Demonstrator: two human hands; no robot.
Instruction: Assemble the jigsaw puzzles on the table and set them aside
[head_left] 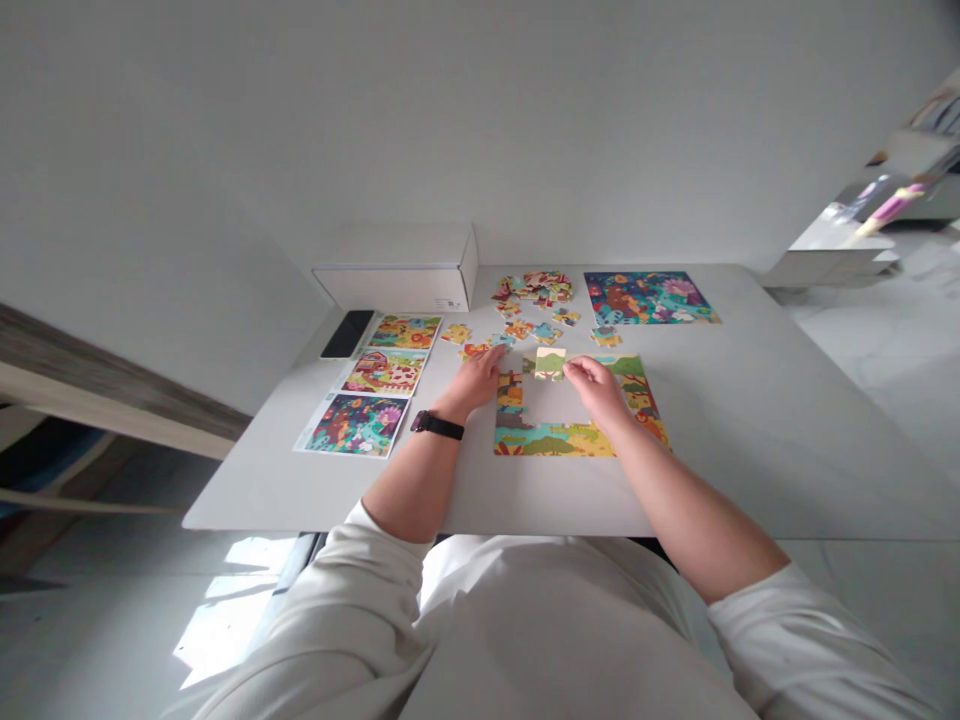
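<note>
My right hand (592, 385) pinches a green jigsaw piece (550, 366) between thumb and fingertips. The piece is over the upper part of a partly joined animal jigsaw (574, 440), whose border surrounds a bare middle. My left hand (476, 382), with a black watch (437, 425) on its wrist, lies left of the jigsaw. Its fingers stretch forward and touch or nearly touch a light blue piece (501, 343). An orange piece (474, 351) lies just beside those fingers.
Behind lie loose pieces and a heap (544, 287). A finished dark blue jigsaw (649, 298) is at the back right. On the left are three picture sheets (358, 424), a phone (347, 334) and a white box (394, 285) against the wall.
</note>
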